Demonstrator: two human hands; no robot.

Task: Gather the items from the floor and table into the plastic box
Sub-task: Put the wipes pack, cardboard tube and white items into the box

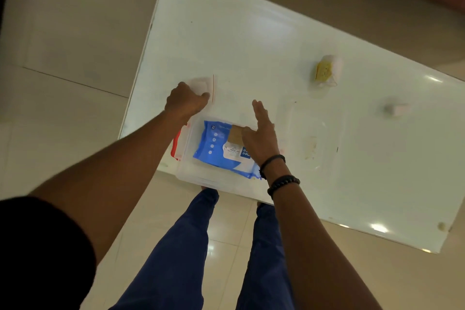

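Note:
A clear plastic box (187, 173) with red clips sits at the near edge of the white table (251, 40). Inside it lies a blue pack of wet wipes (216, 148) with a small brown card (235, 134) on top. My left hand (186, 102) is just beyond the box, its fingers curled on a small clear pouch (202, 84) with a red line. Over the box's right side hovers my right hand (259, 133), fingers apart, thumb at the brown card. A yellow packet (324, 70) and a small white item (396, 108) lie farther right on the table.
The box's clear lid (314, 133) lies flat on the table just right of the box. Beige tiled floor (63, 33) surrounds the table. My legs in blue trousers stand at the table's near edge. A small pale object (441, 226) sits at the table's right corner.

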